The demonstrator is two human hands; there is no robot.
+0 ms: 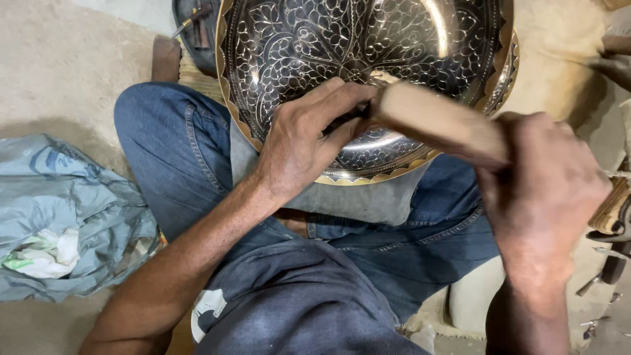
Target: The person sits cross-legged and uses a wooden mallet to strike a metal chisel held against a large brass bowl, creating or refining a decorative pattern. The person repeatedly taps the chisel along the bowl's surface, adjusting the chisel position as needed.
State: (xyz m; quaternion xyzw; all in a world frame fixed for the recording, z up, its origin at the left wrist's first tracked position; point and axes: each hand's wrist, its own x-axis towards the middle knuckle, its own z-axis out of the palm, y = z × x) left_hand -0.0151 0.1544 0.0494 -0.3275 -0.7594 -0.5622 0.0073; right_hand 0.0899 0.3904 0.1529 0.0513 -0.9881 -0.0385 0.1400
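Head view, looking down at a seated person's lap. A large metal tray (309, 46), engraved with a dense leaf-and-flower pattern and edged by a scalloped golden rim, rests on the person's knees and leans away from the body, so that its worked face is turned up toward the eyes and hands. The left hand (305, 135) lies on the lower part of the tray, fingers pressed together and pinching a small dark tool (345, 119); only a short stretch of the tool shows between the fingertips, and its tip is hidden. The heel of this hand bears on the rim, which appears to steady both the tool and the tray. The right hand (545, 190) is closed in a fist around the handle of a wooden mallet (437, 121), whose pale, blurred head lies just beside the left fingertips, above the tool; whether it touches the tool cannot be told. A grey cloth (368, 197) lies between the tray and the jeans (177, 151), seemingly as padding. At left, a crumpled blue-grey sack (66, 210) sits on the floor; at the right edge, further tools (611, 263) lie within reach of the mallet hand.
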